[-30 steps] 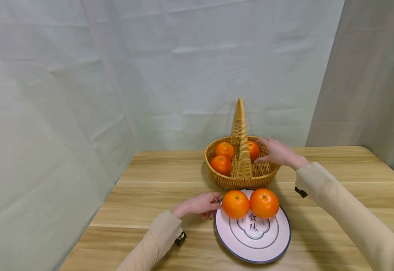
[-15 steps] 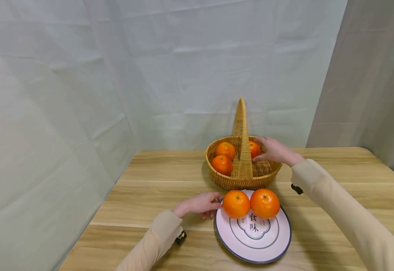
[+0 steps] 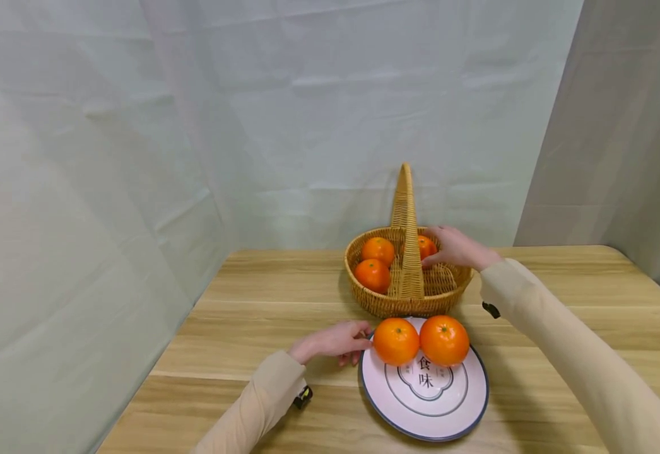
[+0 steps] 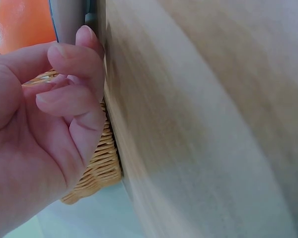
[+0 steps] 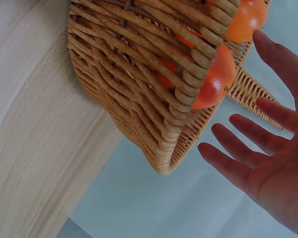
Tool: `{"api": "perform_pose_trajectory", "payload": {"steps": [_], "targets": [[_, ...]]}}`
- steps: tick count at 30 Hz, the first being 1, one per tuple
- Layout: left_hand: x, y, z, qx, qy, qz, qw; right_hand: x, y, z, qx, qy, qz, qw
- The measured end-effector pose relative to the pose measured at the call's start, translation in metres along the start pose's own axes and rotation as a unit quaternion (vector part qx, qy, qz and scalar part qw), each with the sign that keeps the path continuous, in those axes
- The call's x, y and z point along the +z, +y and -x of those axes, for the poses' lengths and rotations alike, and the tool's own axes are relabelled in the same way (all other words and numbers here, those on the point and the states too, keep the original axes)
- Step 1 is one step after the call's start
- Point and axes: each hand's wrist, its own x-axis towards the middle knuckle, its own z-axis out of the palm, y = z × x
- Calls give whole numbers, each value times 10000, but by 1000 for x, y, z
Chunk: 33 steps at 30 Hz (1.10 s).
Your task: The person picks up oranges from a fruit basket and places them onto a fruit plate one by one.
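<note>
My right hand (image 3: 459,246) reaches over the right side of a wicker basket (image 3: 387,307), its thumb and fingers around an orange (image 3: 426,245) behind the handle. The right wrist view shows this hand (image 5: 280,163) with fingers spread, apart from the fruit. Two more oranges, one behind (image 3: 378,251) and one in front (image 3: 372,275), lie in the basket's left half. My left hand (image 3: 337,341) rests at the left rim of a white plate (image 3: 429,425), fingers loosely curled; whether they touch the rim is unclear. Two oranges, left (image 3: 395,342) and right (image 3: 445,340), sit on the plate.
The basket's tall arched handle (image 3: 406,208) stands between its two halves. The plate lies close in front of the basket on a wooden table (image 3: 262,277). A pale cloth backdrop (image 3: 330,126) hangs behind the table's far edge.
My right hand has moved slightly left and farther into the basket, closer around the right orange, covering more of it. The left hand, plate and other oranges stay put.
</note>
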Motion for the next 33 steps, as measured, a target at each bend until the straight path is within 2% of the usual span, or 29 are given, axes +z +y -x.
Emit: {"api": "perform_pose_trajectory", "payload": {"steps": [14,25,33], "targets": [[1,2,4,-34,-61,-3,10000,9,4,-6,80,-101,38,9999],[1,0,9,23,-61,-74,10000,19,1,-9,211,53,367,9991],[3,0,10,18,-21,-56,10000,23,3,-11,175,90,369,9991]]}}
